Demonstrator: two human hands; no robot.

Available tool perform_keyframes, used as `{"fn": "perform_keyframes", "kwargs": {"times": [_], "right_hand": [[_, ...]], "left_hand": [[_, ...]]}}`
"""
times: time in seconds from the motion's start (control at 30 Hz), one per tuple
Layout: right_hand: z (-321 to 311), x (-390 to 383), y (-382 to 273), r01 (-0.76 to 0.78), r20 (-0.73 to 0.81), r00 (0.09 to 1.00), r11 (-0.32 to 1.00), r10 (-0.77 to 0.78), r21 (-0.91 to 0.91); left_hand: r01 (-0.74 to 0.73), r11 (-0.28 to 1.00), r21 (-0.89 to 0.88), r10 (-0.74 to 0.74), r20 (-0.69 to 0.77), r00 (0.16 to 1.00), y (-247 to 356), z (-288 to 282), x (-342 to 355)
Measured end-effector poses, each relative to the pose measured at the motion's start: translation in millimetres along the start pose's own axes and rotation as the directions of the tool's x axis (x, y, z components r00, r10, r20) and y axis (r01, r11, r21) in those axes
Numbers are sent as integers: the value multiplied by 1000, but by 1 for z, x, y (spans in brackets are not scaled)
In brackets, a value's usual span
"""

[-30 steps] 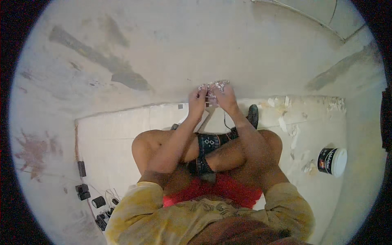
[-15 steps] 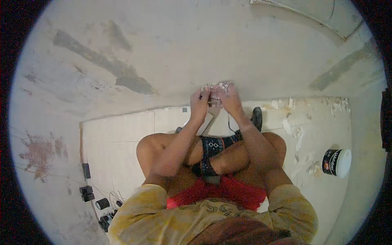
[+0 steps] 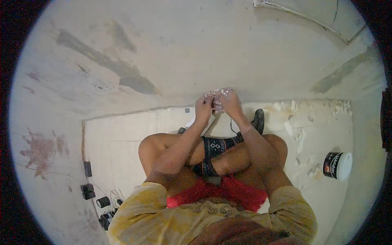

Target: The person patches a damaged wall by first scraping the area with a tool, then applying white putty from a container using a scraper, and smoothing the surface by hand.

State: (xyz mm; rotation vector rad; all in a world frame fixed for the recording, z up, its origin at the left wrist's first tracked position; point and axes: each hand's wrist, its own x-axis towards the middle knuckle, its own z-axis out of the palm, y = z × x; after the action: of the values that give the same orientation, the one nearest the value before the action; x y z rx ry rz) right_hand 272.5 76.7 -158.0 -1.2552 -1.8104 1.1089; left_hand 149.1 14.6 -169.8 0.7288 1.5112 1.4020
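Observation:
My left hand (image 3: 203, 108) and my right hand (image 3: 231, 105) are close together in front of my crossed legs, near the foot of the wall. Between them they hold a crumpled, shiny, pinkish-and-silver speckled piece (image 3: 217, 94); whether it is cloth, foil or a wrapper I cannot tell. The fingers of both hands are bent onto it, the left at its left side and the right at its right. Part of the piece hangs below the fingers. Just under my hands lies a flat white object (image 3: 209, 125), partly hidden by my left forearm.
The stained wall (image 3: 183, 53) rises right beyond my hands. On the tiled floor (image 3: 118, 143), a white-lidded tub with a black label (image 3: 337, 165) stands at right, near peeled paint flakes (image 3: 300, 141). Black adapters (image 3: 87, 191) and cables lie at lower left. A dark shoe (image 3: 259, 121) is on my foot.
Both hands have come slightly lower in the picture with the speckled piece, which has shifted in the fingers. The whole view has also moved a little.

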Motion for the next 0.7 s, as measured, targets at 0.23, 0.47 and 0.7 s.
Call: {"fn": "perform_keyframes", "kwargs": {"times": [0.23,0.47,0.7], "right_hand": [[-2,-1,-11,-72,51,997,984,64,163],[-11,9,3,-106,91,991,989,96,105],[1,3,-9,-14,-55,998,973,27,230]], "left_hand": [[-35,999,25,37,-82,996,8,7,-4],[-47,999,-28,46,-26,999,17,16,-5],[-130,991,42,130,-12,991,20,1,-3]]}}
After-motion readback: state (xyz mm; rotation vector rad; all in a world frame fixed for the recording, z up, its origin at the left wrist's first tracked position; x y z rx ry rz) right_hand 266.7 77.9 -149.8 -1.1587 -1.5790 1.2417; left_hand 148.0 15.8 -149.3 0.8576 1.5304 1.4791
